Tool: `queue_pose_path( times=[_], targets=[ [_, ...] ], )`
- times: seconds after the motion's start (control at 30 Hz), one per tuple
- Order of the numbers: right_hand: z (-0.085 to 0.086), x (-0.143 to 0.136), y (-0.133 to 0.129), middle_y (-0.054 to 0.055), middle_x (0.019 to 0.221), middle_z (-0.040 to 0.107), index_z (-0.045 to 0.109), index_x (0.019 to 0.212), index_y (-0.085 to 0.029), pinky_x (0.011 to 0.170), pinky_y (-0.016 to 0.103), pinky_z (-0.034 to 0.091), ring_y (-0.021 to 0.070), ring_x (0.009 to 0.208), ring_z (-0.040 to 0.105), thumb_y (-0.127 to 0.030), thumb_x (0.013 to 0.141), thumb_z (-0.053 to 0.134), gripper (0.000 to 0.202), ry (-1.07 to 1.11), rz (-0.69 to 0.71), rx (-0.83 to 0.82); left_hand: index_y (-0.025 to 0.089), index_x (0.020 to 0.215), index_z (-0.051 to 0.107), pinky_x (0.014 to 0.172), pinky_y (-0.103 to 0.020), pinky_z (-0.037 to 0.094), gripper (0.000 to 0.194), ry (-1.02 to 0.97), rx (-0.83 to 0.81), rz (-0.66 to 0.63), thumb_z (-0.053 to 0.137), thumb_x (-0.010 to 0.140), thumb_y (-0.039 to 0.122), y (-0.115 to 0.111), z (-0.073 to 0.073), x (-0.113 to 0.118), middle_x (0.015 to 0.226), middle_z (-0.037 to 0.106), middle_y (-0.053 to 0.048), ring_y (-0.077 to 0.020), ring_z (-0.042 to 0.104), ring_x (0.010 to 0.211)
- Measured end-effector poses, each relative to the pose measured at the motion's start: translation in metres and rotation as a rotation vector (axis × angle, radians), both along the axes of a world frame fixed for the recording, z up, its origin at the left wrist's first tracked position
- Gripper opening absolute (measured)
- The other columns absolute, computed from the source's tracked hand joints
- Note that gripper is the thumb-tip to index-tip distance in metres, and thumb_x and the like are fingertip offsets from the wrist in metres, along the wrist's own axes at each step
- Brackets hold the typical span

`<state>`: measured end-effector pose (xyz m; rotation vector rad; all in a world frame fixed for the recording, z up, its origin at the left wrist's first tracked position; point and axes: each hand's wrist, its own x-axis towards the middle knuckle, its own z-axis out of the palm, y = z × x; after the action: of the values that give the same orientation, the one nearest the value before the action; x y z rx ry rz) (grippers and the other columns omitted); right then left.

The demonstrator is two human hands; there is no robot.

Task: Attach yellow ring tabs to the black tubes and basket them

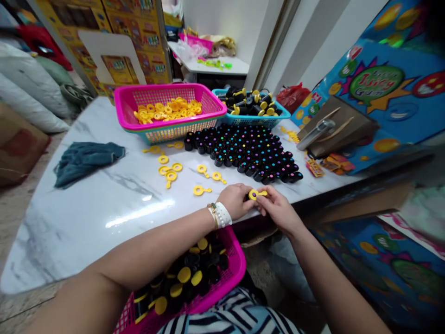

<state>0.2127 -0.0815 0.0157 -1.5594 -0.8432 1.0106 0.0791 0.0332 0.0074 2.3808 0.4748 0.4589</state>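
Observation:
Near the table's front edge, my right hand pinches a yellow ring piece with a short handle. A purple dot shows in the ring's middle. My left hand curls around the same piece from the left, and a dark part between its fingers is mostly hidden. Just beyond the hands stand black cylindrical pieces in tight rows, their tops carrying coloured dots. Several loose yellow ring pieces lie flat to the left of the rows.
A pink basket of yellow rings and a blue basket of black-and-yellow pieces stand behind. Another pink basket of such pieces sits below the table edge. Dark teal cloth lies left; a brown paper bag stands right.

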Motion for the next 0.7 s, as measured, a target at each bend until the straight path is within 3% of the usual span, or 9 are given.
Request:
queue_pose_path(
  times=[0.1,0.17,0.27,0.4,0.5,0.6,0.7],
  targets=[
    [0.001,0.011,-0.004,0.002,0.076,0.063,0.066,0.093,-0.014,0.055,0.022,0.046,0.0104,0.063,0.057,-0.041,0.08,0.069,0.03,0.24,0.003,0.036,0.02,0.098,0.072,0.065,-0.024,0.04,0.026,0.005,-0.072,0.01,0.061,0.082,0.037,0.002,0.002,-0.002,0.076,0.066,-0.003,-0.0153,0.058,0.07],
    [0.002,0.018,-0.003,0.002,0.076,0.063,0.068,0.093,-0.013,0.052,0.02,0.046,0.0093,0.061,0.056,-0.035,0.075,0.074,0.029,0.325,-0.011,0.009,0.022,0.102,0.072,0.063,-0.024,0.04,0.029,0.038,-0.091,0.004,0.061,0.082,0.04,0.001,0.003,-0.003,0.073,0.066,-0.002,-0.015,0.057,0.066],
    [0.004,0.023,0.004,-0.004,0.06,0.058,0.066,0.094,-0.014,0.036,0.015,0.033,0.0047,0.042,0.045,-0.035,0.072,0.077,0.032,0.339,0.014,-0.093,0.021,0.102,0.071,0.064,-0.026,0.041,0.035,0.098,-0.02,0.03,0.054,0.086,0.047,-0.004,0.002,-0.003,0.075,0.066,-0.004,-0.0172,0.059,0.069],
    [0.008,0.018,0.015,-0.012,0.041,0.045,0.054,0.093,-0.019,0.028,0.012,0.019,0.0027,0.027,0.027,-0.042,0.078,0.07,0.032,0.245,0.183,-0.239,0.018,0.106,0.067,0.064,-0.03,0.045,0.041,0.176,0.104,0.069,0.044,0.091,0.049,-0.013,-0.001,-0.004,0.089,0.067,-0.009,-0.0217,0.063,0.076],
    [0.012,0.013,0.018,-0.013,0.04,0.045,0.048,0.092,-0.021,0.026,0.011,0.022,0.0041,0.026,0.029,-0.045,0.079,0.067,0.033,0.131,0.196,-0.254,0.017,0.11,0.064,0.064,-0.032,0.048,0.042,0.234,0.179,0.065,0.04,0.092,0.048,-0.015,-0.001,-0.003,0.093,0.067,-0.01,-0.0243,0.065,0.079],
    [0.013,0.007,0.014,-0.012,0.044,0.049,0.046,0.094,-0.023,0.026,0.013,0.032,0.007,0.028,0.041,-0.047,0.078,0.066,0.035,0.106,0.176,-0.237,0.017,0.112,0.062,0.067,-0.034,0.05,0.04,0.292,0.213,0.056,0.041,0.092,0.045,-0.017,0.005,-0.003,0.095,0.068,-0.01,-0.0252,0.065,0.083],
    [0.008,-0.009,0.004,-0.011,0.047,0.053,0.047,0.098,-0.024,0.028,0.016,0.039,0.0091,0.029,0.046,-0.047,0.078,0.066,0.036,0.128,0.081,-0.162,0.018,0.112,0.061,0.066,-0.031,0.051,0.03,0.355,0.235,-0.016,0.047,0.089,0.031,-0.016,0.017,-0.013,0.093,0.067,-0.008,-0.023,0.066,0.081]
  ],
)
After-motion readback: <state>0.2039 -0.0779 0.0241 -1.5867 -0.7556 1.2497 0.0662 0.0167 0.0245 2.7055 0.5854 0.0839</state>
